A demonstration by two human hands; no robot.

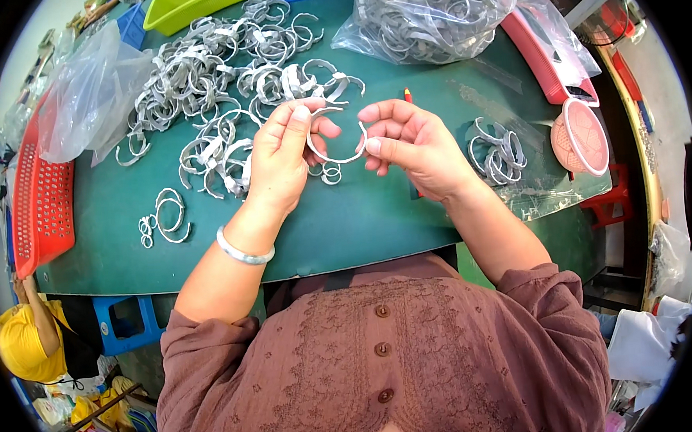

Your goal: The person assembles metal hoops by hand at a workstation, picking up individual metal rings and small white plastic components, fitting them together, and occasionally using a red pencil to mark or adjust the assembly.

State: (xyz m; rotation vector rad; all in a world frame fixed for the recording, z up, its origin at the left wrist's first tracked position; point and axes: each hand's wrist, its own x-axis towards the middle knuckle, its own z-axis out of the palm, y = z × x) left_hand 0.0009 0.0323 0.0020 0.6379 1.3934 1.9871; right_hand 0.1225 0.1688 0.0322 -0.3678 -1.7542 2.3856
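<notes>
Between my two hands I hold a thin, pale metal cuff bangle [340, 161] with a gap at its far side. My left hand [284, 153] pinches one side of it between thumb and fingers. The opposite side is gripped by my right hand [414, 146], its thumb pressed against the end. A large heap of similar grey bangles [190, 75] spreads over the green table beyond my left hand. Several small rings [328, 175] lie just below the held bangle. To the right rests a small pile of bangles [499, 157] on a clear plastic sheet.
A red perforated basket [43, 193] stands at the left edge, beside a clear bag [89, 89]. Further back are a green tray [194, 6] and a bag full of bangles [429, 16]. A pink round basket [580, 137] sits at right. Someone in yellow [30, 342] is at lower left.
</notes>
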